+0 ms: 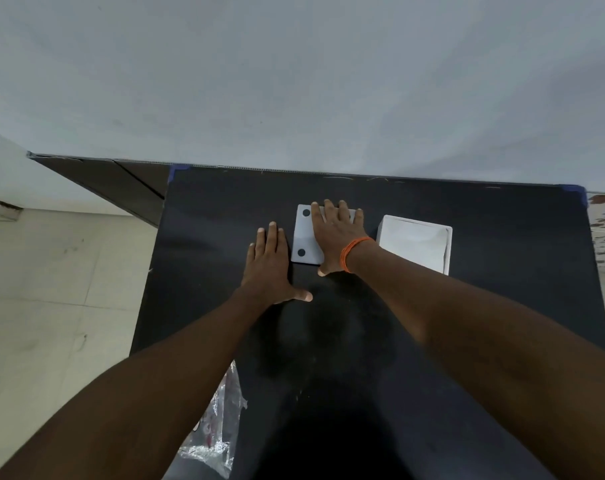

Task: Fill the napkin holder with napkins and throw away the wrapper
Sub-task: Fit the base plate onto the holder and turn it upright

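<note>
Crinkled clear wrapper [218,427] lies nearest, not yet binned. Beyond it, left hand [268,268] rests flat, empty, beside the lid [306,237]; right hand [339,233] presses it, fingers spread. Right of the lid, the napkin holder [415,247] looks filled.

No text, brand, label or number is showing clearly enough to read anywhere. The crumpled clear wrapper [213,441] at the table's near-left edge is carrying some red and white print, but it is too blurred and creased to make out any letters. The white lid [306,237] is showing only two dark round dots, w/o any writing.
</note>
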